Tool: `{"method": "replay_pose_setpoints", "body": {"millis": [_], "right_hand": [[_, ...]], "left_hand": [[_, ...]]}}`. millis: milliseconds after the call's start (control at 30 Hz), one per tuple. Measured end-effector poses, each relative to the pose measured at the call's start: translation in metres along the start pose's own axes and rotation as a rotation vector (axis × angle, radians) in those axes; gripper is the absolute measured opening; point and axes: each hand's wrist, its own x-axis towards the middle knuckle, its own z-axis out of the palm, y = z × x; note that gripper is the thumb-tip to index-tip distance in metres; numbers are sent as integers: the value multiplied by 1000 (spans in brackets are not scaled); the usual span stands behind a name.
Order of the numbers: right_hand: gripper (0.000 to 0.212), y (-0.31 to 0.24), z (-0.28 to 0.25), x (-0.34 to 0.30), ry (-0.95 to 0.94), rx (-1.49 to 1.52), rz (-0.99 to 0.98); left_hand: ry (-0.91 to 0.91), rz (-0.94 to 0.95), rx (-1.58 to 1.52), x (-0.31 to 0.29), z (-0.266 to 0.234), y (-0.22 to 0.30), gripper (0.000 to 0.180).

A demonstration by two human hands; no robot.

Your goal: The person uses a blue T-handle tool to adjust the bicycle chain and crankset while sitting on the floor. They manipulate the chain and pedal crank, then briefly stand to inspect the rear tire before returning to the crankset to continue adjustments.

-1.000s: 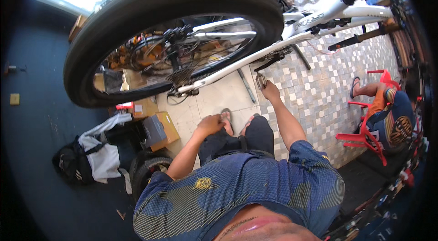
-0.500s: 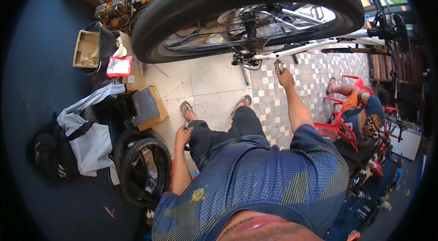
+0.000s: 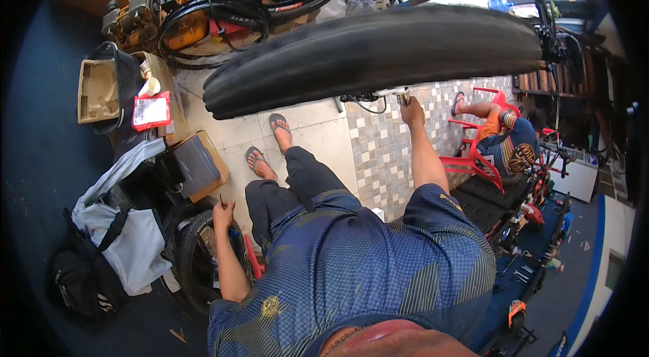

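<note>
my right hand (image 3: pixel 413 113) grips the pedal (image 3: pixel 404 97), near the blurred black tire (image 3: pixel 372 53). left hand (image 3: pixel 224 213) pinches a thin dark piece (image 3: pixel 221 199) by a loose tire (image 3: pixel 185 262).

On the right I see a person (image 3: pixel 510 144), who sits on a red plastic chair (image 3: pixel 487 171). Also there, small metal tools (image 3: pixel 522 274) lie on a blue surface (image 3: pixel 507 293). On the left, a grey bag (image 3: pixel 132 252) lies against a black backpack (image 3: pixel 78 282), and near them stands a box (image 3: pixel 195 166) with a grey face. Beyond it are a red-and-white packet (image 3: pixel 152 111), a pale cup (image 3: pixel 149 88) and a beige tray (image 3: pixel 98 90).
</note>
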Motion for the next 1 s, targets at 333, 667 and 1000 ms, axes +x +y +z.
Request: {"method": "replay_pose_setpoints", "body": {"millis": [333, 667, 1000], "right_hand": [[63, 88, 93, 82, 434, -460, -683], [67, 107, 77, 103, 578, -937, -919], [49, 33, -2, 27, -37, -370, -250]], "left_hand": [[22, -30, -118, 15, 25, 67, 41], [7, -138, -197, 9, 49, 45, 40], [-7, -265, -236, 11, 65, -3, 38]]}}
